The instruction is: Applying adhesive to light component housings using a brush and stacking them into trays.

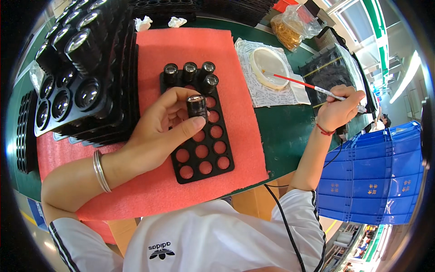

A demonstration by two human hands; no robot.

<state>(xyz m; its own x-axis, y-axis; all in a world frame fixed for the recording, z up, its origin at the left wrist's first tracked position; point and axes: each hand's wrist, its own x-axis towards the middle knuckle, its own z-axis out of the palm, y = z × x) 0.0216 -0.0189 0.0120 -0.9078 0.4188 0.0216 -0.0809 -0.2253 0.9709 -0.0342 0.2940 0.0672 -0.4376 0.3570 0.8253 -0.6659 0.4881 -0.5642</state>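
Holding a small black cylinder (196, 108) upright, its glass end facing up, the left hand (158, 129) pinches it between thumb and fingers above a black rack (212, 157). The right hand (339, 109) is closed around a thin red-and-white brush (312, 86), which slants leftward so that its tip lies over a round, pale dish (272, 60); whether the tip touches the dish, I cannot tell.

The rack lies on a red mat (247, 145) and has rows of round holes. Four more cylinders (210, 84) stand at its far end, three across the back and one in front of them on the right. Through the open holes nearer the person, the red of the mat shows.

The dish sits on a printed sheet (267, 99), right of the mat, on a green surface (283, 136). Behind it is a clear bag (287, 35) of yellowish pieces. At the left rises a stack of black trays (108, 106), with larger glass-topped parts (84, 52) on top. Blue crates (376, 177) stand at the far right.
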